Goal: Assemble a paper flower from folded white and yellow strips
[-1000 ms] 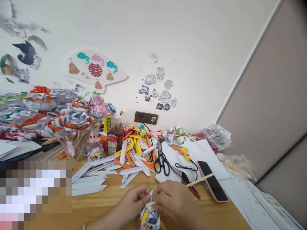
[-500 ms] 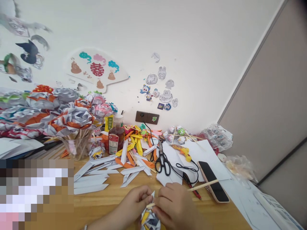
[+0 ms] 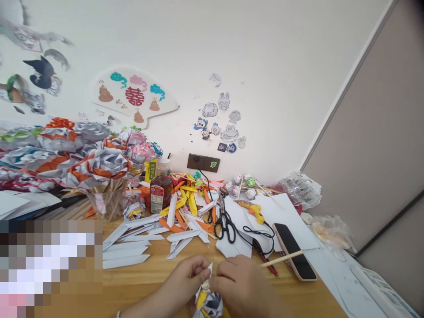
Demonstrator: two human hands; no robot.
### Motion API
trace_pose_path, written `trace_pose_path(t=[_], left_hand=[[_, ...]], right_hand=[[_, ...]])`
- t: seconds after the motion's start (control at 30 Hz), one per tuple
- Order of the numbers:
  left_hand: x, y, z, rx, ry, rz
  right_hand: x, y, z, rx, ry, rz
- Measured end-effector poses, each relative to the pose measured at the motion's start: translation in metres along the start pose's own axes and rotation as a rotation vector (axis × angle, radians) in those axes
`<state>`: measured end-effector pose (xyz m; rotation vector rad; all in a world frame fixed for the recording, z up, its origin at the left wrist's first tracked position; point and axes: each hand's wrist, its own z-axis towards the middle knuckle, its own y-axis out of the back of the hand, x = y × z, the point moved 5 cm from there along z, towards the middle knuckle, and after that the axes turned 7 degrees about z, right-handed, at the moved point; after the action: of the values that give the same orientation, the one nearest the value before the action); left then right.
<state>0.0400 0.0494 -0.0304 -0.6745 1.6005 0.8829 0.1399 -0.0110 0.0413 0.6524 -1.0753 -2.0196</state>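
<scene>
At near centre, the left hand pinches a white paper strip at a yellow-and-white paper flower; the right hand grips a wooden stick; twisting it too hard could loosen petals.

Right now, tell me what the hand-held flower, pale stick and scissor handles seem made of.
Flower: matte paper, by its sharp creases. Pale stick: probably bare wood, by its dull, light tan surface. Scissor handles: likely plastic, smooth and black.
</scene>
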Motion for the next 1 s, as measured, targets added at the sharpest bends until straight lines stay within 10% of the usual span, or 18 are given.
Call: trace_pose_path(t=[0.73, 1.0], left_hand=[[-0.002, -0.001, -0.003, -0.025, 0.029, -0.005], [-0.003, 0.0, -0.002, -0.039, 0.019, -0.006]], right_hand=[[-0.006, -0.016, -0.005, 0.192, -0.128, 0.071], [-0.004, 0.009, 0.001, -0.059, -0.147, 0.07]])
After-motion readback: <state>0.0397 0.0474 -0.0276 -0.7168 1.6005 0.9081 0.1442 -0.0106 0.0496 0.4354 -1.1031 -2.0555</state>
